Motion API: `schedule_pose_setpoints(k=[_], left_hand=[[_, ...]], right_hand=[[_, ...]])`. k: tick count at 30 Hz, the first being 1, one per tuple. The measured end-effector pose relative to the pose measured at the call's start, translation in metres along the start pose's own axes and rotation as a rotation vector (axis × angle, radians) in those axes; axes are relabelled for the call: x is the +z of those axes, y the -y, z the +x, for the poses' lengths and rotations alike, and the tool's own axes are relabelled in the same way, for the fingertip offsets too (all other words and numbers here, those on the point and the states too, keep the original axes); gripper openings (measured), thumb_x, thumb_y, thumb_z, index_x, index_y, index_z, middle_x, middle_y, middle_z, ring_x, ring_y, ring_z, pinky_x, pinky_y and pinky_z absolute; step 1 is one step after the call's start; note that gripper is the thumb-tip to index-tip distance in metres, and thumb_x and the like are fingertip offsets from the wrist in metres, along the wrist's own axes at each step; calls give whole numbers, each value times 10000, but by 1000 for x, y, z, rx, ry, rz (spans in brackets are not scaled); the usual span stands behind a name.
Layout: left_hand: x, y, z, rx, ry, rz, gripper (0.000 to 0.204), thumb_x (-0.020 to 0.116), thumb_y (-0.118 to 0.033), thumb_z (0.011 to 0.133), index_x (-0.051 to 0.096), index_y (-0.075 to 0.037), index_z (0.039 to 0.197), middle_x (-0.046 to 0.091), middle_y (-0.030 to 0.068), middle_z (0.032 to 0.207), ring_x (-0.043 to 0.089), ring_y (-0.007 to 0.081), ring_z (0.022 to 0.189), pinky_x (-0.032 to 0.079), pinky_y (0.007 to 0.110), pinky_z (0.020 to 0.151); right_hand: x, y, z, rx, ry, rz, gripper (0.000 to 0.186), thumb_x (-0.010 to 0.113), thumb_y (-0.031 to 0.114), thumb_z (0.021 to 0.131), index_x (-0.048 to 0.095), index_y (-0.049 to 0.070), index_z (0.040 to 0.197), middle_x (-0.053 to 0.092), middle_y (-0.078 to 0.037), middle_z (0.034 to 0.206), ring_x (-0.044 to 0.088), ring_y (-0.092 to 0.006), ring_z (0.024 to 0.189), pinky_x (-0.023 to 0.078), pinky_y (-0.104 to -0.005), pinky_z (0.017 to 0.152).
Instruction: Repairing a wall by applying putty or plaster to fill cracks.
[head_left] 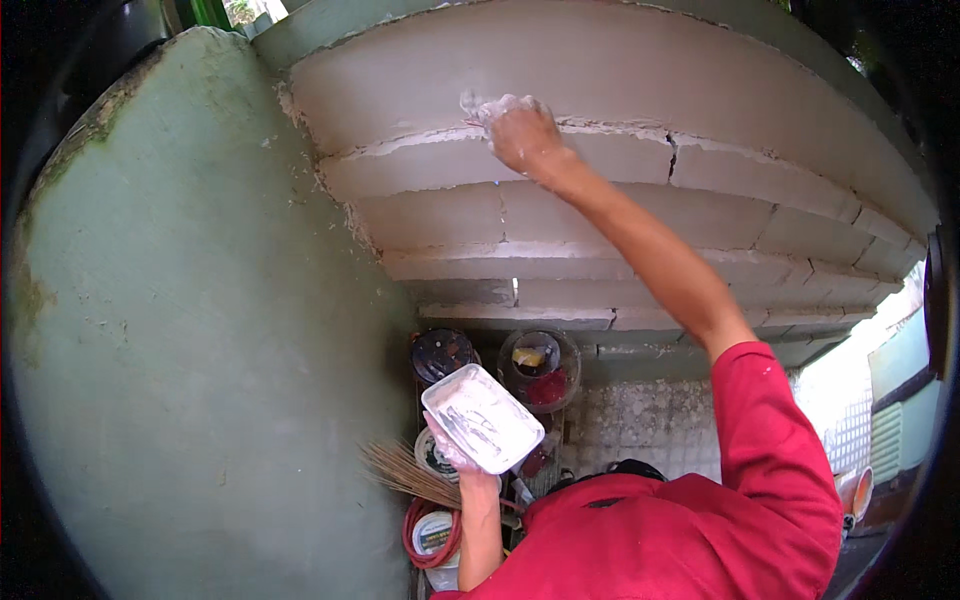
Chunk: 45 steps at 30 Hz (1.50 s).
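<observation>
My right hand [524, 132], arm stretched up and forward, is closed against a seam in the pale block wall [430, 85]. White paste coats its knuckles. Something small and whitish sticks out past the fingers, too blurred to name. Rough white paste [400, 148] runs along the seam on both sides of the hand. Lower down, my left hand [452, 446] grips a white rectangular plastic tub [521, 452] from its left side and underneath. The tub is tilted, and white paste is smeared over its inside.
A smooth green wall [220, 300] rises close on the left. Below stand a dark round bucket [443, 355] and a clear bucket [572, 375] holding a yellow thing and a red one. Stiff broom bristles [405, 475] and a red hose [409, 530] lie by my left arm.
</observation>
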<state>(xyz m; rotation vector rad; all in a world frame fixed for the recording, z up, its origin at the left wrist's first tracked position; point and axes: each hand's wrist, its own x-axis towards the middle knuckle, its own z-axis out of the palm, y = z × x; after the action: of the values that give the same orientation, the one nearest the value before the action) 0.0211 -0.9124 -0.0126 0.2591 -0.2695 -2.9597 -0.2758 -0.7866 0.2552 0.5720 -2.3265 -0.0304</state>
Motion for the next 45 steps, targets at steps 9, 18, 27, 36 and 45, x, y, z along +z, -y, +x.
schedule_pose_setpoints(k=[9, 18, 27, 36, 45], left_hand=[[-10, 2, -4, -10, 53, -33, 654, 317, -574, 904, 428, -77, 1314, 506, 116, 1284, 524, 328, 1117, 406, 482, 963], [7, -7, -18, 32, 69, -58, 654, 315, -578, 904, 420, -87, 1323, 496, 106, 1297, 514, 321, 1129, 386, 477, 980], [-2, -13, -17, 46, 113, -21, 658, 325, -573, 900, 416, -78, 1323, 496, 117, 1295, 511, 328, 1138, 408, 485, 965], [-13, -6, -16, -8, 35, 69, 704, 315, -643, 866, 422, -123, 1328, 497, 68, 1301, 514, 304, 1134, 406, 471, 964], [-30, -6, -2, 41, -20, 21, 694, 328, -628, 872, 437, -104, 1315, 520, 84, 1274, 539, 320, 1096, 417, 484, 949]], right_hand=[[-47, 5, 62, -188, -208, -16, 179, 532, 113, 821, 615, 98, 979, 620, -140, 997, 644, -271, 851, 517, -430, 695], [25, 36, 18, -429, 75, -67, 145, 535, 108, 818, 642, 79, 911, 618, -122, 996, 634, -261, 893, 513, -416, 717], [-3, -8, 68, -404, -212, -220, 186, 531, 121, 806, 636, 146, 958, 637, -91, 965, 640, -231, 871, 514, -385, 694], [3, 19, 39, -414, -7, -51, 272, 487, 123, 843, 561, 108, 1104, 574, -110, 1091, 593, -284, 978, 480, -463, 763], [22, 15, 67, -380, -6, -176, 168, 519, 115, 814, 628, 163, 933, 619, -55, 1015, 599, -207, 994, 496, -433, 784]])
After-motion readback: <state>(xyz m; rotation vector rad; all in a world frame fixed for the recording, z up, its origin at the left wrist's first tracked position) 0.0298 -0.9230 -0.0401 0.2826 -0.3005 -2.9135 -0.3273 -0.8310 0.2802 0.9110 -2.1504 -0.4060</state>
